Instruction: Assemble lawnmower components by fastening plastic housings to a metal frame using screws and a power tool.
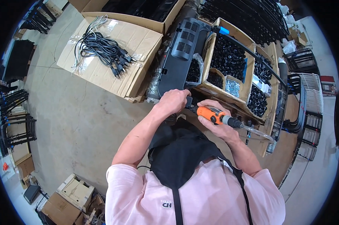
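My right hand [222,129] is wrapped round an orange air screwdriver [206,112], with a clear hose [257,131] running from its back end. The tool's tip points left, at a small dark block-like part [189,101]. My left hand [172,102] has its fingers closed on that part; its exact kind is hidden. Just beyond the left hand lies a long black plastic housing [173,69] with a vented, raised grey-black cover [187,40] at its far end. The near end of the housing is partly covered by my left hand.
Right of the housing stands a divided cardboard bin [204,87] of black plastic fittings [229,58] and silver screws [232,87]. To the left, a cardboard box [147,62] bears bundled black power cords [102,50]. Black metal frames [17,127] stand along both sides.
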Demonstrator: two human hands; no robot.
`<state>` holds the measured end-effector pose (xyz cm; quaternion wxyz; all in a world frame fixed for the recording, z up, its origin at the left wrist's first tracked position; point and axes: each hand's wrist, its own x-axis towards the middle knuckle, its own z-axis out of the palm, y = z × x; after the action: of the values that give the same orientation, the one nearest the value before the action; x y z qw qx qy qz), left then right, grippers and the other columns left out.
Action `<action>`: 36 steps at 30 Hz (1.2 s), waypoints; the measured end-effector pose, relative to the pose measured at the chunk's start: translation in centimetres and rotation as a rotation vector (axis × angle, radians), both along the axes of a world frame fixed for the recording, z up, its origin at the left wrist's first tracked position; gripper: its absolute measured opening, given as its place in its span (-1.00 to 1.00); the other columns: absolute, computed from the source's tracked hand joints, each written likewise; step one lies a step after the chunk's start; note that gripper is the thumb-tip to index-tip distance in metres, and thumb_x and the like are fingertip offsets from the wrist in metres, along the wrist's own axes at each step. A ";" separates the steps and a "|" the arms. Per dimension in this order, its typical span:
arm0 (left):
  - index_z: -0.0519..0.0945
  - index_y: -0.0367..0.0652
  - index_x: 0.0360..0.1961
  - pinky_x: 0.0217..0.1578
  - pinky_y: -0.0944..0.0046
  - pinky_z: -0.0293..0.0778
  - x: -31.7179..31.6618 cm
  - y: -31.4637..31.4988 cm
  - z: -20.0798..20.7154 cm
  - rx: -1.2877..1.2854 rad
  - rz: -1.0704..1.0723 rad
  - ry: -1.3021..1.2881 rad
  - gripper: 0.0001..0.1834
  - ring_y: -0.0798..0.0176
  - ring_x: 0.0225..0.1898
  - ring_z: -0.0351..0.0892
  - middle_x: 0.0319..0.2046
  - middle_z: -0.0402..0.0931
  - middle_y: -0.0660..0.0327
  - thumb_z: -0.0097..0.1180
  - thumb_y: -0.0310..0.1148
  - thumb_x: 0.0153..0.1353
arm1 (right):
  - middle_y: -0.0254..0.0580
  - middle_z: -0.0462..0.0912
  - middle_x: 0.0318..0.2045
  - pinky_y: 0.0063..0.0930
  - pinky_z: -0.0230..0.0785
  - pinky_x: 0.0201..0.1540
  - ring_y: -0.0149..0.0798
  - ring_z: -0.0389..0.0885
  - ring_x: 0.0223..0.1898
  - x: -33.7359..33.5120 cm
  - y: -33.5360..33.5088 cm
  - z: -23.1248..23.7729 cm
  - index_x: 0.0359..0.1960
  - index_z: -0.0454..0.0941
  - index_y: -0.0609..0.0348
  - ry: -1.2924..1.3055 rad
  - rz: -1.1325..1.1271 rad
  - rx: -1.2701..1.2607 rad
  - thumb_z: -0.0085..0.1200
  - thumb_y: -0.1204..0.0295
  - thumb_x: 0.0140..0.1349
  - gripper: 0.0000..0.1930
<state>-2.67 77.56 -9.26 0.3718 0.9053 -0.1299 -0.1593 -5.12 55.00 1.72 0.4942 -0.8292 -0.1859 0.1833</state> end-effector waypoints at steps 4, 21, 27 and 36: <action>0.65 -0.29 0.12 -0.28 0.03 0.61 -0.7 0.4 -1.4 -0.058 0.063 -0.108 -0.60 -0.02 -0.33 0.74 -0.41 0.70 -0.02 0.11 -0.50 0.25 | -0.18 0.74 0.06 -0.36 0.54 0.22 -0.27 0.71 0.04 0.8 0.5 -0.2 0.11 0.64 0.16 0.064 0.078 -0.092 0.41 0.50 0.20 -0.58; 0.58 -0.07 -0.12 -0.62 0.49 0.16 -10.6 -1.5 -2.7 -1.659 0.997 0.865 -0.75 0.52 -0.57 0.29 -0.40 0.50 0.40 0.05 -0.13 0.60 | -0.12 0.72 0.12 -0.30 0.53 0.26 -0.23 0.70 0.13 0.5 1.4 1.3 0.15 0.61 0.15 0.026 0.134 0.033 0.41 0.53 0.19 -0.54; 0.53 -0.08 -0.05 -0.62 0.47 0.15 -10.2 -2.6 -2.6 -1.897 1.018 0.970 -0.75 0.49 -0.55 0.28 -0.38 0.44 0.37 0.04 -0.12 0.61 | -0.14 0.70 0.15 -0.29 0.50 0.32 -0.23 0.67 0.17 0.4 2.1 0.2 0.20 0.57 0.19 0.048 0.142 0.193 0.40 0.54 0.21 -0.50; 0.52 -0.09 -0.01 -0.61 0.46 0.17 -10.2 -2.5 -3.2 -2.017 0.981 0.993 -0.73 0.45 -0.52 0.29 -0.37 0.45 0.34 0.04 -0.11 0.60 | -0.01 0.70 0.15 -0.24 0.53 0.26 -0.18 0.68 0.17 0.7 2.8 0.4 0.23 0.50 0.23 -0.027 0.205 0.141 0.38 0.52 0.24 -0.48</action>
<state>-12.86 75.05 -12.49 0.9357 0.0063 0.3153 -0.1582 -4.42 57.83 2.10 0.5273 -0.7716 -0.2887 0.2079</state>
